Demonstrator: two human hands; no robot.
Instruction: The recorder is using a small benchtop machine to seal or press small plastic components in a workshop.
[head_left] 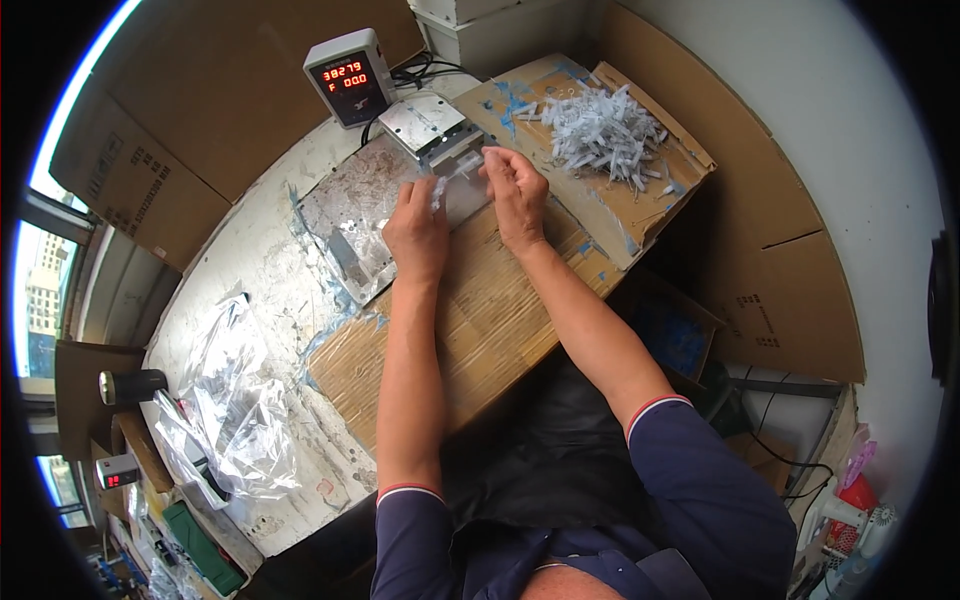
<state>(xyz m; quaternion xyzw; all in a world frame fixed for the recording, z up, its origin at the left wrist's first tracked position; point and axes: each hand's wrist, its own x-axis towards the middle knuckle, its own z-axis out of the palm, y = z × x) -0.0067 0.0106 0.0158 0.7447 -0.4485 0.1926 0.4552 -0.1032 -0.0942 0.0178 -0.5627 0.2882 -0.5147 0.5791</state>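
Note:
My left hand (pixel 415 230) is closed, with small clear plastic pieces (pixel 438 192) showing at its fingertips. To the right, my right hand (pixel 517 198) is curled in a pinch; whatever its fingertips hold is too small to make out. Both hands are over the near side of a small bench device with a metal top (pixel 424 122). A little clear strip (pixel 467 165) shows between the hands, by the device's front edge. Right of the device, a heap of thin clear-white plastic pieces (pixel 605 135) lies on a cardboard tray (pixel 600 215).
Behind the device stands a counter box (pixel 350 78) with a red lit display. Cardboard (pixel 470 320) covers the near bench edge under my forearms. Crumpled clear plastic bags (pixel 240 410) and a dark cylinder (pixel 133 387) lie at the left. Cardboard walls (pixel 240 110) rise behind.

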